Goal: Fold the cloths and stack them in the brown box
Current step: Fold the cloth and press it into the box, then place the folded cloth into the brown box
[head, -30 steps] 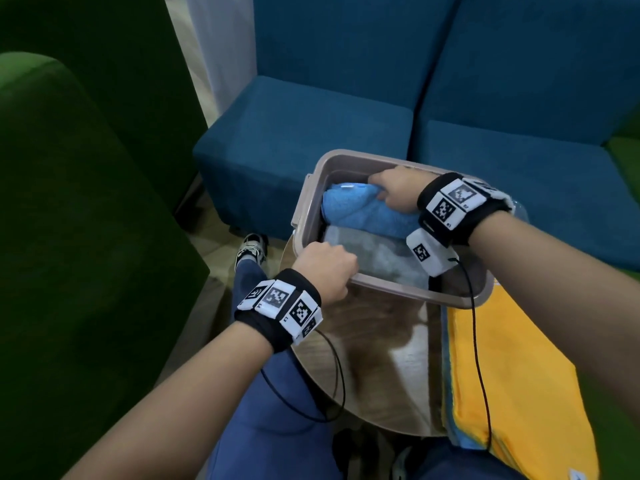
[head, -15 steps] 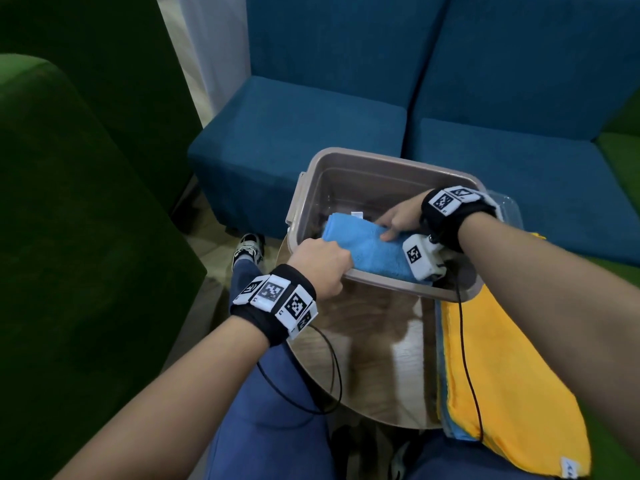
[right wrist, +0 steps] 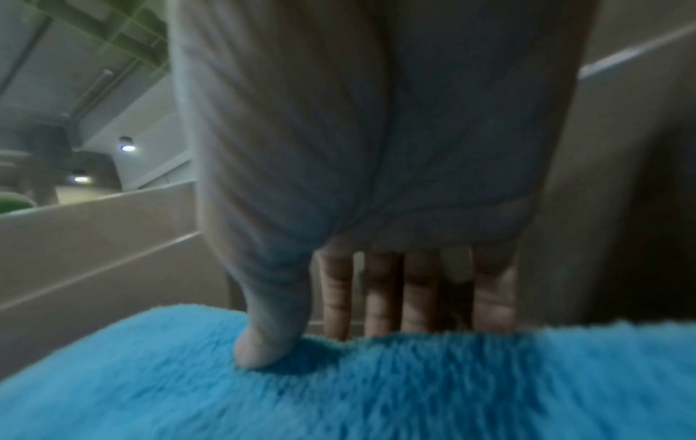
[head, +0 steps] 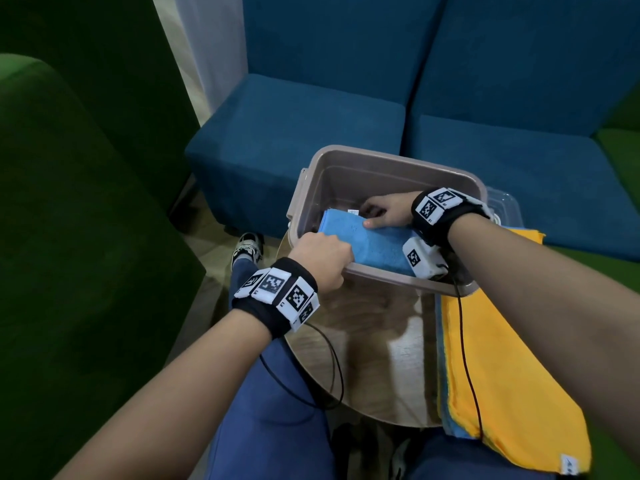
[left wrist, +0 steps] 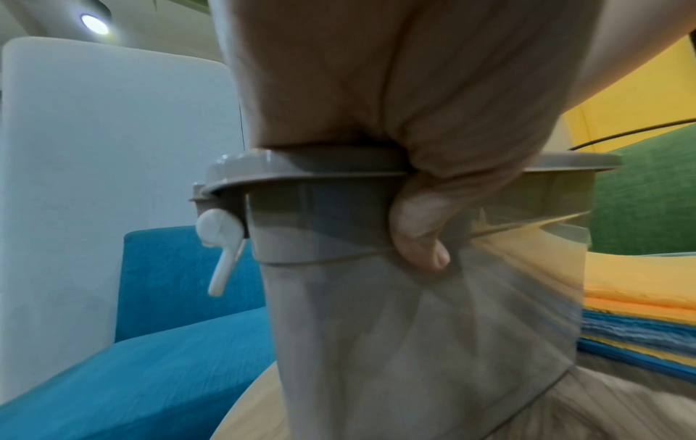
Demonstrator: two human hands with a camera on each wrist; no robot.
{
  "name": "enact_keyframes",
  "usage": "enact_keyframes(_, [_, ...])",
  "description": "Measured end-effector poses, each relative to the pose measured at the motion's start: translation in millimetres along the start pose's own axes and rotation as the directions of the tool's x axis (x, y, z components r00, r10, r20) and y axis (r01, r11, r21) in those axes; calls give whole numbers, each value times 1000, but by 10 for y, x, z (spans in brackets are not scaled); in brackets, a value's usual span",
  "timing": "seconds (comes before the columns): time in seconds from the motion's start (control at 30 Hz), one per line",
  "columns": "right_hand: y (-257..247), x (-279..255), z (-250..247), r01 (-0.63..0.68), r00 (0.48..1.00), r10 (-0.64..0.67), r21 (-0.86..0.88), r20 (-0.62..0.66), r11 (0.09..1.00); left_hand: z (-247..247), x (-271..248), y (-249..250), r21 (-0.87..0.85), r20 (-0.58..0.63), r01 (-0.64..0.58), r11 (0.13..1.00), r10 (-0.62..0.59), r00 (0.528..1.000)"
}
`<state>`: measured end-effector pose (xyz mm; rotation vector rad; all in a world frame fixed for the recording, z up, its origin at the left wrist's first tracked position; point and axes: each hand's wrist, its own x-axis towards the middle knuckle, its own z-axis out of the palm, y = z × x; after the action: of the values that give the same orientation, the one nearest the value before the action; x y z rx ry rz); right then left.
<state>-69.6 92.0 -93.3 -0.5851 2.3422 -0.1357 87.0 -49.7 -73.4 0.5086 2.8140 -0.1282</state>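
Far to your left is a green sofa (head: 69, 237), clear of the work. Next comes your left hand (head: 320, 259), clamped on the near left part of the rim of the brown box (head: 391, 161). The left wrist view shows the grip plainly: your thumb (left wrist: 418, 235) lies against the outside of the wall below the rim, and your palm crosses over the top edge. The fingers on the inner side are hidden, so how far they curl in cannot be told. This hand steadies the box and holds no cloth.

Moving right, the folded blue cloth (head: 374, 244) lies inside the box, low against the near wall. Its long axis runs left to right across your body, roughly along that near wall.

Your right hand (head: 386, 213) rests on the cloth's far long edge, well inside the box. In the right wrist view the thumb (right wrist: 269, 336) presses down into the blue pile, while the fingers (right wrist: 380, 294) reach straight down behind the far edge. That reads as a narrow pinch on the far edge. So the cloth lies between your two hands, with the right hand the one on it; any settling or release seems to be its job.

Further right, outside the box, a stack of yellow and blue cloths (head: 502, 375) waits on the round wooden table (head: 374, 358), nearest your right arm.
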Motion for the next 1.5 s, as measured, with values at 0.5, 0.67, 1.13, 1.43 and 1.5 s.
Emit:
enact_keyframes(0.5, [-189, -79, -141, -26, 996, 44, -205, 82, 978, -65, 133, -20, -5, -10, 41, 999, -41, 999])
enact_keyframes(0.67, [-91, -407, -549, 15, 983, -57, -232, -173, 973, -144, 367, -81, -17, -13, 105, 994, -105, 994])
enact_keyframes(1.13, [237, -738, 135, -56, 906, -26, -181, -422, 982, 70, 908, -263, -62, -373, 305, 950, -305, 876])
enact_keyframes(1.43, [203, -671, 270, -115, 846, 37, -113, -532, 987, -65, 862, -292, -170, -297, 228, 959, -270, 916])
enact_keyframes(1.5, [205, -782, 337, -34, 770, 38, 18, -637, 999, -38, 715, -90, -259, -412, 186, 948, -283, 866])
